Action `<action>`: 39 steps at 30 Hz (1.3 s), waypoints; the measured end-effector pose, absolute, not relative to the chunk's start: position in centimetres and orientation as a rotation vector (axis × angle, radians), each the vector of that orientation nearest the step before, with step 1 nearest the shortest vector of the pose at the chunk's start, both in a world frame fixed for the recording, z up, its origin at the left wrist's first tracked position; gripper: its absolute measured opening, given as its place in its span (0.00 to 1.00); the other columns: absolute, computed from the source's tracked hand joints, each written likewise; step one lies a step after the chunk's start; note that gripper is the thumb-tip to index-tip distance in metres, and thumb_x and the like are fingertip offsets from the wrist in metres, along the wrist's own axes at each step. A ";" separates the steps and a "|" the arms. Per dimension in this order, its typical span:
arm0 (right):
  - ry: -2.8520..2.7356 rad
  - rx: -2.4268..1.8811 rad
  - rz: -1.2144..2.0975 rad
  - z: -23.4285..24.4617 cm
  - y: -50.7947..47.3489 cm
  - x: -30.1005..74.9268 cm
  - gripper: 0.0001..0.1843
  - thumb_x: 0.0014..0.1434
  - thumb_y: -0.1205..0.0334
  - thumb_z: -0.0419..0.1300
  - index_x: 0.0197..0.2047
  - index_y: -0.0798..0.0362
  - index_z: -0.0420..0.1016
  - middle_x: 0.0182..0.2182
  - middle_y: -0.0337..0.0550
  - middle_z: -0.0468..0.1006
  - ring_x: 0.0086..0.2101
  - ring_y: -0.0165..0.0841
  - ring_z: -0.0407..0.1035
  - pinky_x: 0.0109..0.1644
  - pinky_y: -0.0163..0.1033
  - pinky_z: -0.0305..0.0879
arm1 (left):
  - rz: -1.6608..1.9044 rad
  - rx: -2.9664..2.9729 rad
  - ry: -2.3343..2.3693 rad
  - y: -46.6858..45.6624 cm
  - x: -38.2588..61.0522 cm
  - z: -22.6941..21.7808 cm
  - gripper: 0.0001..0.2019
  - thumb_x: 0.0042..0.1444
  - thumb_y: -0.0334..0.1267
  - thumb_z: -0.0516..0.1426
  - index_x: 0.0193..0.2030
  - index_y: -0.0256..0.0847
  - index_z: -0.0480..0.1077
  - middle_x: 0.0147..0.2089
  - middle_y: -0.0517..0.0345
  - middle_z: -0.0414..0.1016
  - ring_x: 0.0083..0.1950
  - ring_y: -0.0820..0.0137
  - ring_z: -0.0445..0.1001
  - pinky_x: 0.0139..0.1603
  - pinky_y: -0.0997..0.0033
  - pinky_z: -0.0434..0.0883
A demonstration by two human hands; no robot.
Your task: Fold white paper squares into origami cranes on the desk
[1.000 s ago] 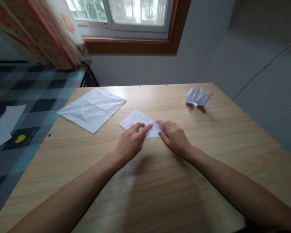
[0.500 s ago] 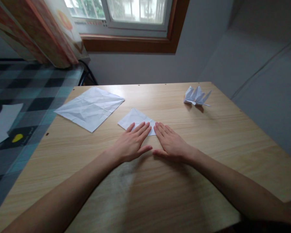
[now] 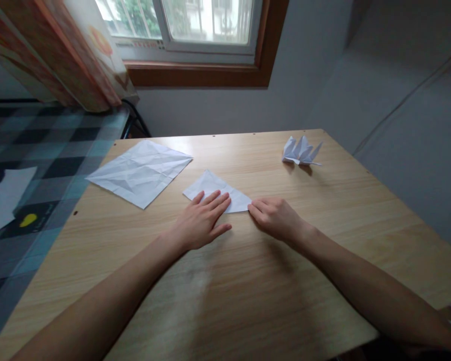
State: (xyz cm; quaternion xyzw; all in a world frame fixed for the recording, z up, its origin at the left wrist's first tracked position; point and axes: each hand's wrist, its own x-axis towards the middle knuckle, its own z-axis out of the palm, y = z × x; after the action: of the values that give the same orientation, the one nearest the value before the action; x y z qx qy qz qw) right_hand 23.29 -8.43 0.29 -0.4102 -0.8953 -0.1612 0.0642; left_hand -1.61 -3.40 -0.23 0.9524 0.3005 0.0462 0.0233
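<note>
Starting from the left: a creased sheet (image 3: 141, 172) lies unfolded near the far left corner of the table (image 3: 248, 291), well apart from the work. The paper (image 3: 231, 193) I am working on, folded into a flat triangle, lies mid-table just right of that sheet. The left hand (image 3: 200, 223) rests open on it, palm down, with its fingers (image 3: 217, 200) spread over the near left part; it grasps nothing and only pins the paper. The right hand (image 3: 278, 219) sits at the triangle's right point, fingers curled and knuckles up. Its fingertips (image 3: 253, 210) touch that corner, but I cannot tell whether they pinch the paper or just press it down. Far right, a crane (image 3: 300, 152) (or some such folded figure) stands near the back edge, well apart from both hands.

I judge the step to be setting a fold. To do it well, I put steady weight through the left palm so the layers cannot creep. I check that the edges meet at the right point before committing. Then I run a fingertip along the fold from the middle outward in one firm pass. Thin paper probably slides on smooth wood, so the pressure goes down, not sideways.
</note>
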 end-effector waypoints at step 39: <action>-2.343 -0.950 0.123 -1.6 -7.7 23.3 0.10 0.65 0.65 0.57 0.44 0.54 0.80 0.42 0.48 0.82 0.44 0.38 0.73 0.50 0.45 0.69 | 0.532 2.902 0.903 -2.8 -2.2 0.0 0.13 0.67 0.35 0.49 0.52 0.42 0.73 0.57 0.49 0.75 0.58 0.60 0.71 0.58 0.56 0.69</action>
State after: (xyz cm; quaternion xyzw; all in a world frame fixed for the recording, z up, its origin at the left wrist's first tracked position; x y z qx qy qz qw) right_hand 23.34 -7.75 -1.62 -0.3581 -0.8828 0.0463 0.3004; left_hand -2.23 -2.84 0.01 0.9402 0.2925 0.1723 0.0281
